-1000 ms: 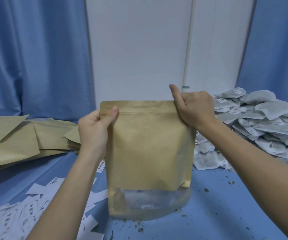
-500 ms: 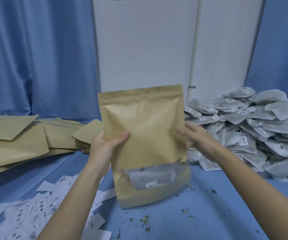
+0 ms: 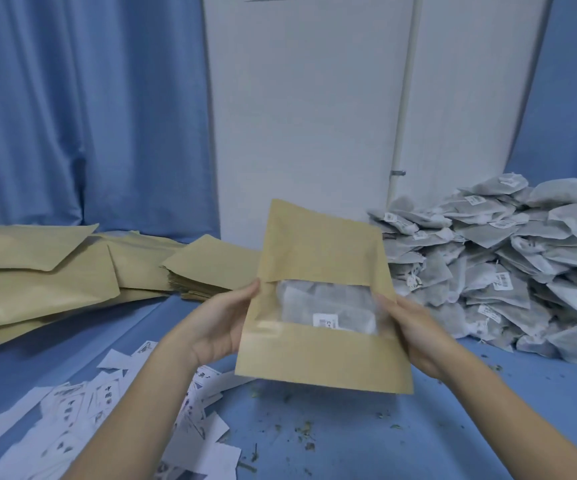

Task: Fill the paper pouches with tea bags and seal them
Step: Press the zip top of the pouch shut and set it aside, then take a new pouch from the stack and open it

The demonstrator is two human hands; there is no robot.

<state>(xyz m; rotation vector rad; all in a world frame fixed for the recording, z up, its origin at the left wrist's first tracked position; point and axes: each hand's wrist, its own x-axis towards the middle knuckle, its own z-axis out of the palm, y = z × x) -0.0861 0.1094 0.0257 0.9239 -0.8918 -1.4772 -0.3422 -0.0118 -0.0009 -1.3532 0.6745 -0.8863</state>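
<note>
One filled paper pouch (image 3: 321,299) at centre frame, held in the air above the blue table (image 3: 418,431), tilted so its broad face with the clear window points at the camera. Through the window: at least 2 tea bags, one with a white label; exact count unreadable.

Left hand (image 3: 221,327) at 9 o'clock of the pouch, fingers straight along the left edge, thumb behind, so it supports the pouch with flat fingers and no curl shows. Right hand (image 3: 415,330) at 3 o'clock, fingers flat against the right edge; thumb hidden behind the pouch, so can't tell whether it pinches.

Pile of loose tea bags (image 3: 509,265) at 3 o'clock of the pouch, against the wall: dozens, too many to count.

Empty pouches (image 3: 72,271) at 9 o'clock, stacked in about 3 overlapping heaps; sheet count unreadable.

Scattered white paper slips (image 3: 82,417) at 7 o'clock, dozens, some printed.

Loose tea crumbs (image 3: 304,431) on the table at 6 o'clock.

Two blue curtains (image 3: 89,116), left and right of a white wall panel (image 3: 301,116).
</note>
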